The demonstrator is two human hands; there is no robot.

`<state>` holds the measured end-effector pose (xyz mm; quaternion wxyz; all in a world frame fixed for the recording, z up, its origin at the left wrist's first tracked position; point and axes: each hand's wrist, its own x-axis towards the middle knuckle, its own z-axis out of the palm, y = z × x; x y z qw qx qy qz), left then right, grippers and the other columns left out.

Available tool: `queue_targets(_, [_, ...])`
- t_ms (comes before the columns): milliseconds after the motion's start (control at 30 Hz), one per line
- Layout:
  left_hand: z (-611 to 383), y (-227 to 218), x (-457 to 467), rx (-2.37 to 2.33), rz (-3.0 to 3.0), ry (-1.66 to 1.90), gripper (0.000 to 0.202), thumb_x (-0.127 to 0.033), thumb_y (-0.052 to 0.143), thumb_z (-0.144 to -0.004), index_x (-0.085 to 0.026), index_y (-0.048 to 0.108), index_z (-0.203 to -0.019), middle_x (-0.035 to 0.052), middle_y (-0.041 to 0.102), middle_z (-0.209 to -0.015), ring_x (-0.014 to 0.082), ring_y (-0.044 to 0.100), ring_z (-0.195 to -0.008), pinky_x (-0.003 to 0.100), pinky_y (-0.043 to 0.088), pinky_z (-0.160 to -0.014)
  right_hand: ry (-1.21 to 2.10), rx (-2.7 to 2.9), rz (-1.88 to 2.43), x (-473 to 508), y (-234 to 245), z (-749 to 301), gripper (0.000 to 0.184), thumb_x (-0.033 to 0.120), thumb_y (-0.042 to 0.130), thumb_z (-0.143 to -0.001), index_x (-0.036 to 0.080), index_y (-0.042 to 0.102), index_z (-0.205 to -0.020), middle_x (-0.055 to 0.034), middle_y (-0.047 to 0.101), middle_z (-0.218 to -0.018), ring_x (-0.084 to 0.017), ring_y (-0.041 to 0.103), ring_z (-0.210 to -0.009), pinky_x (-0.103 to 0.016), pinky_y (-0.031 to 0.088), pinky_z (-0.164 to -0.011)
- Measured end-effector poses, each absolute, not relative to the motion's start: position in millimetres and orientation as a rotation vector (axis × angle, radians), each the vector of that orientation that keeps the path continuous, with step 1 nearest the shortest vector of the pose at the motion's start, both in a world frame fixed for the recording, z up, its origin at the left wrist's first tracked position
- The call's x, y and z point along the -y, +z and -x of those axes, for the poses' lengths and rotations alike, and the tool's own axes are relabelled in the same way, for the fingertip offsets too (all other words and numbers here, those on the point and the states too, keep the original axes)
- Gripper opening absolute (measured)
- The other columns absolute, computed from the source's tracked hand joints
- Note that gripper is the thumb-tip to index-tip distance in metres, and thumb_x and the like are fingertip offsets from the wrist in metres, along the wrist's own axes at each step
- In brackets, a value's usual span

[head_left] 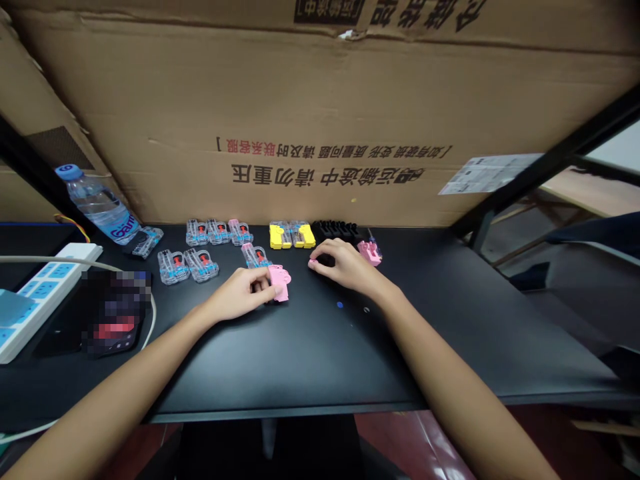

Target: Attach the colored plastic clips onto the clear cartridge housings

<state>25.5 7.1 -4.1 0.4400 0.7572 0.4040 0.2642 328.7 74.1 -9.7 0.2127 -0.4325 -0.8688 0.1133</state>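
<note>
The left hand [240,295] is curled and grasps a pink plastic part [281,282] at its fingertips, above the black desk [300,360]. The right hand [349,266] is relaxed and holds nothing, just beside a black comb-like piece [336,231] and another pink part [369,253].

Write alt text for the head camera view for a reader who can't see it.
A person's left hand touches a pink plastic piece on a black desk; the right hand rests beside a black ridged block. Clear plastic cases and yellow cases lie behind.
</note>
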Motion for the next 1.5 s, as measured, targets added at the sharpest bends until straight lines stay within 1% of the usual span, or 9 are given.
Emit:
queue_targets(167, [-25.3,-4.6,-6.8,-1.005,-1.892,0.661,0.03,-0.045,0.065,-0.1,-0.017,0.069,-0.089,-0.0017,0.068,-0.07,0.0134,0.059,-0.064,0.026,0.044,-0.065,0.339,2.367,1.164,-76.2,-16.2,-328.8,0.015,0.033,0.07,-0.099,0.023,0.077,-0.108,-0.0084,0.082,-0.105,-0.03,0.073,-0.1,-0.047,0.055,-0.092])
queue_targets(400, [-25.9,-3.2,-7.1,-1.012,-1.888,0.659,0.03,-0.046,0.064,-0.1,-0.017,0.069,-0.09,-0.002,0.066,-0.069,0.0128,0.058,-0.062,0.025,0.043,-0.063,0.303,2.237,1.042,-71.0,-6.0,-321.4,0.011,0.032,0.07,-0.099,0.024,0.076,-0.102,-0.0075,0.081,-0.098,-0.028,0.073,-0.092,-0.046,0.056,-0.089])
queue_targets(500, [-25.6,-5.1,-7.6,-1.027,-1.839,0.687,0.029,-0.045,0.065,-0.099,-0.017,0.07,-0.093,-0.0007,0.068,-0.071,0.0134,0.061,-0.062,0.026,0.046,-0.062,0.363,2.166,0.992,-64.4,1.5,-315.0,0.016,0.035,0.068,-0.102,0.023,0.078,-0.102,-0.0079,0.079,-0.092,-0.027,0.074,-0.087,-0.044,0.058,-0.086])
queue_targets(633, [-24.8,-7.7,-8.8,-1.068,-1.789,0.738,0.029,-0.044,0.065,-0.099,-0.016,0.071,-0.096,-0.0011,0.067,-0.069,0.0124,0.061,-0.057,0.025,0.047,-0.059,0.529,2.062,1.022,-52.5,5.4,-302.1,0.028,0.044,0.064,-0.105,0.024,0.083,-0.107,-0.0093,0.081,-0.096,-0.027,0.077,-0.085,-0.045,0.062,-0.086])
queue_targets(767, [-24.5,-7.6,-10.1,-1.099,-1.762,0.757,0.03,-0.046,0.066,-0.099,-0.017,0.073,-0.103,-0.0022,0.067,-0.066,0.0119,0.06,-0.052,0.024,0.048,-0.056,0.885,1.879,0.996,-36.9,5.5,-281.4,0.036,0.057,0.072,-0.099,0.024,0.085,-0.107,-0.0106,0.083,-0.107,-0.028,0.08,-0.09,-0.047,0.065,-0.088])
queue_targets(900, [-25.2,-7.2,-9.8,-1.104,-1.75,0.754,0.033,-0.046,0.065,-0.099,-0.016,0.073,-0.109,-0.0022,0.068,-0.066,0.0128,0.062,-0.052,0.024,0.049,-0.055,0.995,1.859,0.934,-23.9,6.5,-263.1,0.031,0.055,0.078,-0.095,0.026,0.087,-0.102,-0.0088,0.082,-0.103,-0.026,0.078,-0.093,-0.045,0.064,-0.089])
queue_targets(1100, [-27.1,-8.7,-8.7,-1.148,-1.822,0.768,0.036,-0.051,0.068,-0.097,-0.016,0.07,-0.091,-0.001,0.066,-0.064,0.0136,0.061,-0.054,0.025,0.046,-0.056,1.0,1.802,1.004,-19.5,1.1,-253.9,0.028,0.051,0.08,-0.093,0.024,0.086,-0.099,-0.0078,0.082,-0.097,-0.024,0.076,-0.084,-0.041,0.063,-0.083])
queue_targets(1300, [-26.7,-7.3,-8.6,-1.156,-1.858,0.803,0.034,-0.049,0.067,-0.096,-0.016,0.072,-0.091,-0.0003,0.069,-0.066,0.0137,0.061,-0.058,0.024,0.045,-0.058,1.209,1.672,1.019,-23.4,-7.7,-252.6,0.04,0.058,0.085,-0.086,0.021,0.079,-0.098,-0.0066,0.081,-0.091,-0.021,0.075,-0.076,-0.039,0.065,-0.077])
queue_targets(1500, [-26.9,-3.5,-7.6,-1.194,-1.888,0.801,0.027,-0.043,0.066,-0.095,-0.017,0.071,-0.088,-0.0008,0.068,-0.065,0.0142,0.061,-0.058,0.024,0.045,-0.057,0.943,1.829,0.986,-21.5,-3.4,-253.6,0.032,0.056,0.079,-0.094,0.024,0.08,-0.094,-0.0075,0.08,-0.094,-0.024,0.073,-0.083,-0.041,0.061,-0.079])
